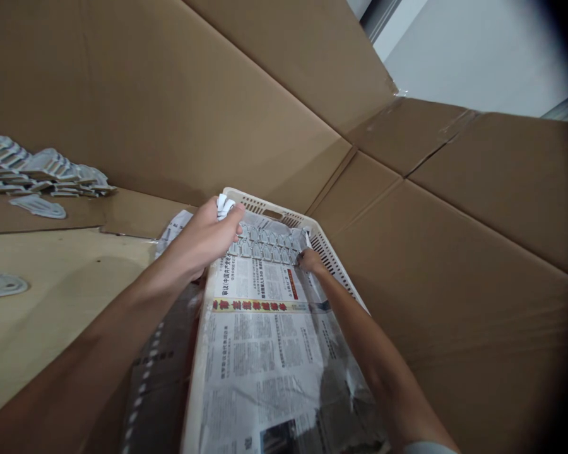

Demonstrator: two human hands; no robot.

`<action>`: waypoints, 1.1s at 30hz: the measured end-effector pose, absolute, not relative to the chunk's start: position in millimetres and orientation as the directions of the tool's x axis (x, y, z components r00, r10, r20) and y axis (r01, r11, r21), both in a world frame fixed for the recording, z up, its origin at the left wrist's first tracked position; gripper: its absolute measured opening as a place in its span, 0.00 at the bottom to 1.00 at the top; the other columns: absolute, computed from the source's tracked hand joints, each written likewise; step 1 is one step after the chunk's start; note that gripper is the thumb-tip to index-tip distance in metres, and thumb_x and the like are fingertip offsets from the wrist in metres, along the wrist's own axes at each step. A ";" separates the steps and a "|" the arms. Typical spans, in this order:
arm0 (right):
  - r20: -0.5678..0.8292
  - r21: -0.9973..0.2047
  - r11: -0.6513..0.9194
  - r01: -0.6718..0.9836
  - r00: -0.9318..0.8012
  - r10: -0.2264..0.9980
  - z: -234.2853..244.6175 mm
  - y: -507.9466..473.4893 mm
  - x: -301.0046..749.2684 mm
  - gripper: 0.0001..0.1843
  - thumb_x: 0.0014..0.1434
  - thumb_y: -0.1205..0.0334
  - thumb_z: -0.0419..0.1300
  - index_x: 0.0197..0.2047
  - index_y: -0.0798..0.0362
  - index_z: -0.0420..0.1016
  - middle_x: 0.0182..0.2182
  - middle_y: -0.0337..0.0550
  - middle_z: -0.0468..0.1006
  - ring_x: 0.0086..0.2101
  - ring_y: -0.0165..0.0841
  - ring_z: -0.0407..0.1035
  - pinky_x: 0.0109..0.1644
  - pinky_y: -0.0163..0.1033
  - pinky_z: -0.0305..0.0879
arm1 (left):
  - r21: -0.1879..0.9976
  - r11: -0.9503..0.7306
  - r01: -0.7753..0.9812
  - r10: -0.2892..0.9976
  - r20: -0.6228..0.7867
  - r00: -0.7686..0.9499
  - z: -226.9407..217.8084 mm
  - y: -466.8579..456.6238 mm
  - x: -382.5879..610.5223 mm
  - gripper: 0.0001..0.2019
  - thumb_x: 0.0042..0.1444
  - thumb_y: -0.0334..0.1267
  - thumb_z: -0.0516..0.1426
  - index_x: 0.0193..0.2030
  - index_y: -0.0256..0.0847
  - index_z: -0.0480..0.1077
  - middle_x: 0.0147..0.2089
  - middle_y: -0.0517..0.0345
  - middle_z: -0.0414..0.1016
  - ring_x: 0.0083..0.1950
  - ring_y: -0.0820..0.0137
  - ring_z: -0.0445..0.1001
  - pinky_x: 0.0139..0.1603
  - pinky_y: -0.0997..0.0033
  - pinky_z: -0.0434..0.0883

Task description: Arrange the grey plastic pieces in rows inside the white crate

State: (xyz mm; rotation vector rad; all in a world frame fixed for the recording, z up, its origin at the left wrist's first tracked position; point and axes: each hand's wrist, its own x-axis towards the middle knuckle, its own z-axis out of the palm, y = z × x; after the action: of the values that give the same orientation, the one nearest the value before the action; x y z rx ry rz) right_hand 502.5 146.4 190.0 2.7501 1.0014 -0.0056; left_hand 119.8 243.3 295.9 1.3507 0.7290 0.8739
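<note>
A white slotted plastic crate [284, 215] lies in front of me, lined with newspaper [260, 353]. At its far end sits a row of several small grey moulded parts [265, 244]. My left hand [203, 243] is closed around a bunch of the same small pale parts at the crate's far left corner. My right hand [310, 260] reaches to the right end of the row, fingers bent down onto the parts; what it grips, if anything, is hidden.
Brown cardboard walls [170, 94] rise behind and to the right. A pile of grey moulded parts [42, 170] lies on the cardboard surface at far left, with single ones [2, 285] nearer. More newspaper [158, 378] hangs outside the crate's left side.
</note>
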 end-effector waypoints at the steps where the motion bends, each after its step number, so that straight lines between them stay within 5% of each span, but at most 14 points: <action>1: -0.079 0.199 -0.745 0.637 0.768 0.636 190.2 146.5 502.4 0.15 0.70 0.60 0.65 0.54 0.60 0.81 0.54 0.55 0.83 0.55 0.42 0.78 0.60 0.49 0.73 | 0.995 0.007 -0.100 0.862 0.044 0.505 295.6 243.4 119.7 0.09 0.69 0.43 0.58 0.38 0.42 0.68 0.36 0.51 0.76 0.34 0.64 0.71 0.29 0.67 0.58; 10: -0.064 0.171 -0.759 0.628 0.776 0.628 188.6 145.5 498.5 0.17 0.70 0.63 0.65 0.59 0.60 0.79 0.55 0.60 0.82 0.57 0.42 0.77 0.60 0.43 0.72 | 0.966 0.209 -0.154 0.817 -0.085 0.571 287.8 249.4 125.4 0.11 0.62 0.46 0.64 0.45 0.44 0.72 0.38 0.51 0.76 0.36 0.62 0.73 0.25 0.68 0.59; 15: -0.069 0.145 -0.767 0.624 0.780 0.622 193.1 145.5 487.8 0.16 0.70 0.57 0.66 0.56 0.59 0.79 0.54 0.54 0.82 0.54 0.43 0.77 0.61 0.52 0.74 | 0.893 0.369 -0.258 0.775 -0.143 0.615 288.6 251.7 125.1 0.07 0.60 0.39 0.63 0.41 0.43 0.70 0.34 0.49 0.75 0.32 0.63 0.72 0.22 0.70 0.56; 18: -0.062 0.107 -0.765 0.635 0.773 0.632 201.8 142.9 476.9 0.14 0.70 0.58 0.66 0.54 0.57 0.80 0.53 0.50 0.82 0.53 0.41 0.78 0.59 0.53 0.75 | 0.886 0.387 -0.255 0.767 -0.157 0.622 289.2 250.5 123.3 0.06 0.60 0.36 0.63 0.40 0.42 0.70 0.36 0.47 0.76 0.33 0.64 0.73 0.22 0.69 0.61; 24: 0.030 -0.030 -0.690 0.723 0.691 0.722 255.9 146.4 435.6 0.09 0.69 0.66 0.61 0.46 0.61 0.82 0.47 0.59 0.85 0.53 0.46 0.78 0.55 0.40 0.71 | 0.839 0.429 -0.336 0.730 -0.103 0.676 287.2 249.5 124.3 0.03 0.63 0.35 0.61 0.42 0.39 0.73 0.35 0.46 0.76 0.35 0.60 0.75 0.32 0.58 0.77; 27: 0.078 -0.235 -0.495 0.837 0.524 0.848 291.7 151.5 385.7 0.21 0.78 0.54 0.48 0.54 0.56 0.79 0.47 0.49 0.84 0.47 0.36 0.79 0.47 0.36 0.73 | 0.804 0.441 -0.399 0.724 -0.056 0.688 287.0 249.4 126.3 0.05 0.67 0.34 0.59 0.39 0.38 0.73 0.36 0.47 0.75 0.37 0.63 0.74 0.37 0.55 0.81; 28: 0.111 -0.446 -0.318 0.836 0.404 0.908 301.0 152.8 365.1 0.23 0.78 0.49 0.48 0.56 0.56 0.77 0.48 0.50 0.84 0.44 0.36 0.79 0.43 0.36 0.74 | 0.800 0.433 -0.416 0.732 -0.042 0.680 286.7 248.9 127.2 0.05 0.68 0.34 0.58 0.38 0.38 0.72 0.37 0.47 0.75 0.36 0.64 0.74 0.37 0.56 0.82; 30: 0.170 -0.704 -0.040 0.709 0.222 0.960 312.9 155.1 323.5 0.24 0.73 0.43 0.55 0.55 0.55 0.76 0.47 0.51 0.83 0.42 0.36 0.78 0.38 0.37 0.73 | 0.801 0.403 -0.442 0.745 -0.007 0.667 285.0 246.7 129.2 0.05 0.69 0.33 0.57 0.40 0.38 0.72 0.41 0.48 0.76 0.37 0.66 0.74 0.36 0.60 0.82; 33: 0.237 -0.816 0.115 0.567 0.147 0.960 314.9 162.0 277.9 0.20 0.62 0.46 0.70 0.47 0.53 0.76 0.40 0.47 0.82 0.36 0.33 0.75 0.34 0.36 0.71 | 0.834 0.319 -0.450 0.758 0.060 0.649 280.3 242.3 132.5 0.04 0.67 0.30 0.57 0.44 0.38 0.73 0.45 0.48 0.78 0.39 0.65 0.77 0.34 0.65 0.81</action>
State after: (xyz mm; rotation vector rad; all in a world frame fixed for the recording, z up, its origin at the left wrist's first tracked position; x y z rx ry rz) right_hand 277.9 162.0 314.9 2.7830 2.7249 -1.0222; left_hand 132.5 242.3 280.3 0.9502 0.3746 0.8189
